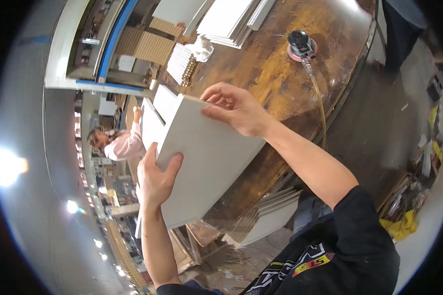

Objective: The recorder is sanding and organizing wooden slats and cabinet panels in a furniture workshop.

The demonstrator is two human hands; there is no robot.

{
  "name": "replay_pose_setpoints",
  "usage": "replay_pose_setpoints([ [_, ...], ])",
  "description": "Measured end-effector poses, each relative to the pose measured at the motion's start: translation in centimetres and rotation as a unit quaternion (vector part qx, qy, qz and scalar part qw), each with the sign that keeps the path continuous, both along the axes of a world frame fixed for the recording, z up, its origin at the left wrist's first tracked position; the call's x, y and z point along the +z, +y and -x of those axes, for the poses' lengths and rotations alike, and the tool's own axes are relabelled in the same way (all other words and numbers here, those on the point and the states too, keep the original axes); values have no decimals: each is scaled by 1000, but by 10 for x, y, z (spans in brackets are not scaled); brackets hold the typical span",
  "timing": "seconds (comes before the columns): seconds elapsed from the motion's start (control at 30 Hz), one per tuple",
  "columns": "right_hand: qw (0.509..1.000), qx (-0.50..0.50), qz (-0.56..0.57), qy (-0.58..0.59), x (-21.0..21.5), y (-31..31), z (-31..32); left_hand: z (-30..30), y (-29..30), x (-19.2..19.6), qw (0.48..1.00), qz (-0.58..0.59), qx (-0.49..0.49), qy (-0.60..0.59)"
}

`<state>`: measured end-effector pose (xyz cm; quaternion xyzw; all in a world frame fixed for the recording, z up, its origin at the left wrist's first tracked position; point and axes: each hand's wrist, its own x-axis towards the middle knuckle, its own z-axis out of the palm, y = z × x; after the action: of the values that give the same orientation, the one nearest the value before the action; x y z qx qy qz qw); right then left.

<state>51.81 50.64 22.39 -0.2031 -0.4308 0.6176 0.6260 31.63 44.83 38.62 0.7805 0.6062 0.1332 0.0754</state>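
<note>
A large white board [209, 157] is tilted up in front of me at the table's edge. My left hand [157, 178] grips its left edge, with the thumb lying on the broad face and the fingers partly hidden behind the edge. At the board's upper edge, my right hand [238, 110] has its thumb against the face and its fingers curled over the top. A bare brownish strip shows along that upper edge, close to the right fingers.
On the worn brown wooden table [261, 73] sits a round air sander [301, 46] with a hose [319, 98] trailing over the edge. White boards [229, 22] are stacked at the back. More panels [266, 216] lean below the table. Another person [123, 142] stands at the left.
</note>
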Motion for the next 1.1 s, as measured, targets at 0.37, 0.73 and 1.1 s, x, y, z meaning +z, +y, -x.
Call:
replay_pose_setpoints([
  [0.37,989,-59,113,-75,-64,-159,-54,51,-168,1,959,278,23,56],
  [0.73,901,132,412,5,-134,-267,-133,2,-343,-233,993,104,-54,24],
  [1.1,844,119,481,-204,-177,-279,-124,-3,-385,-339,999,35,-12,4],
])
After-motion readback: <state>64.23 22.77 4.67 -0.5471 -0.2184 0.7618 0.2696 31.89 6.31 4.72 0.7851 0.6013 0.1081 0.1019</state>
